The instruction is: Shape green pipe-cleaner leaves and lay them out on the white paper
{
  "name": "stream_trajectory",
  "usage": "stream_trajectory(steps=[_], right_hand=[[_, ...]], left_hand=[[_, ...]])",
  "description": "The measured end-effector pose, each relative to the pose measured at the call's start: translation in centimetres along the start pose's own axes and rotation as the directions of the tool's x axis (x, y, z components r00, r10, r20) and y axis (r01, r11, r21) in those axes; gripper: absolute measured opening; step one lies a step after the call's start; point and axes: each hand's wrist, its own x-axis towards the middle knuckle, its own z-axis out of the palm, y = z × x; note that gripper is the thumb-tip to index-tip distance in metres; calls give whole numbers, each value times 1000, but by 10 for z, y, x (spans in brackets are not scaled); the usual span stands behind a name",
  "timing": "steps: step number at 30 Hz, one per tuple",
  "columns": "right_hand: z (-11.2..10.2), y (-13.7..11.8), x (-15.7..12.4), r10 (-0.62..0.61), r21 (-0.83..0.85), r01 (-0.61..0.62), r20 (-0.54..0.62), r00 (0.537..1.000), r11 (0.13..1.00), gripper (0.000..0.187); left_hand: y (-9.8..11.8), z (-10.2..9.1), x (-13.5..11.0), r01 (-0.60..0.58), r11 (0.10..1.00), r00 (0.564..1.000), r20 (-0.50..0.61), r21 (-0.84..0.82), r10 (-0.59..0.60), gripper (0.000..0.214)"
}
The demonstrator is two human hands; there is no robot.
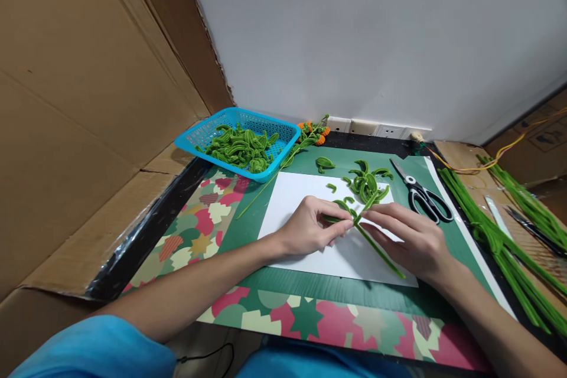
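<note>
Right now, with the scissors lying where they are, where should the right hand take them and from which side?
Take the scissors by their black handle loops, from the near side. They lie flat and shut on the green mat, blades pointing towards the wall, handles nearest the right hand. Both that hand and the left hand pinch the green pipe cleaner, so release it first.

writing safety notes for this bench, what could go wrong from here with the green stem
1. The green stem is pinched between the left hand and right hand; its cut end might prick a fingertip.
2. The scissors lie just beyond the right hand, so a sweep of that wrist could knock them.
3. The loose leaf pieces sit right behind the hands and may get scattered.
</note>
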Motion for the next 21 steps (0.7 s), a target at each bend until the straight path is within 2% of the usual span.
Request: stream_trajectory(steps=[1,3,6,9,13,15,16,17,18,19,21], right_hand=[[-1,1,-1,-86,-26,86,24,996,996,25],[-1,1,-3,-168,-39,170,52,984,985,32],[1,0,-6,-180,-16,181,59,982,983,34],[6,0,-7,-152,1,153,66,986,988,33],[10,-7,-2,-99,15,98,15,995,995,18],[10,-15,3,30,107,-26,-27,999,994,13],[9,-19,5,136,182,-131,-16,991,975,11],[8,-23,7,260,268,-258,29,965,928,10],[8,-26,10,379,360,-393,111,919,846,12],[7,-27,12,474,454,-521,221,852,723,19],[8,-27,16,550,595,-705,466,693,385,35]], left_hand=[[0,0,0,37,998,999,12,-51,-37,29],[0,0,0,51,995,999,23,-89,-49,30],[2,-2,0,-1,998,1000,24,-62,2,26],[4,-4,0,-44,998,999,30,-33,45,22],[6,-1,-2,-126,991,992,36,44,124,18],[5,2,-5,-257,954,965,-11,153,262,17],[3,3,-6,-341,910,933,-30,237,358,16],[1,3,-7,-427,841,885,-35,333,463,16],[-1,3,-8,-507,749,825,-12,428,565,16],[-4,2,-9,-573,643,759,34,509,650,18],[-9,-1,-9,-658,442,643,150,610,751,23]])
